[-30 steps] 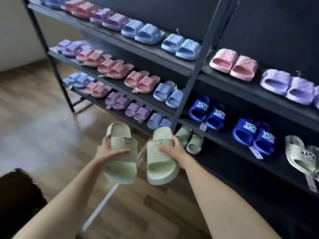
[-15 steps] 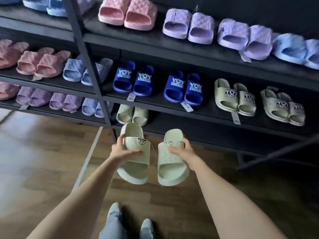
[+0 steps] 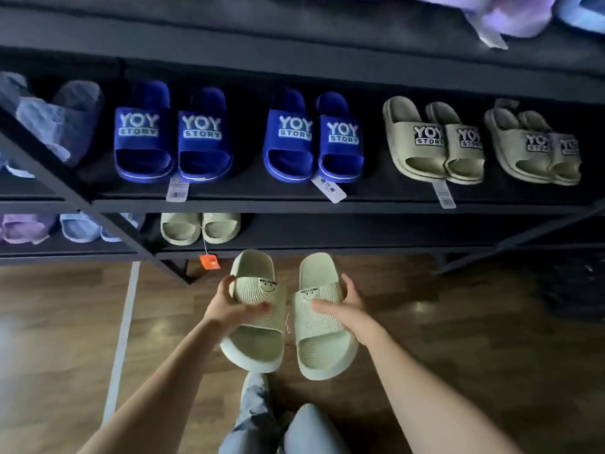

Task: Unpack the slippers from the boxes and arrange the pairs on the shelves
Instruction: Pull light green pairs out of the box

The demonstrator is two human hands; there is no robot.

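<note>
Head view: the left hand is clamped across the strap of the left slipper, thumb on top. The right hand holds the right slipper the same way. The pale green pair hangs between the hands, side by side and just apart, heels toward the bottom shelf just beyond the fingertips. A matching pair sits beyond the left hand. The slippers look like light, springy foam, ribbed and hardly slippery, so the strap seems the best place to hold.
</note>
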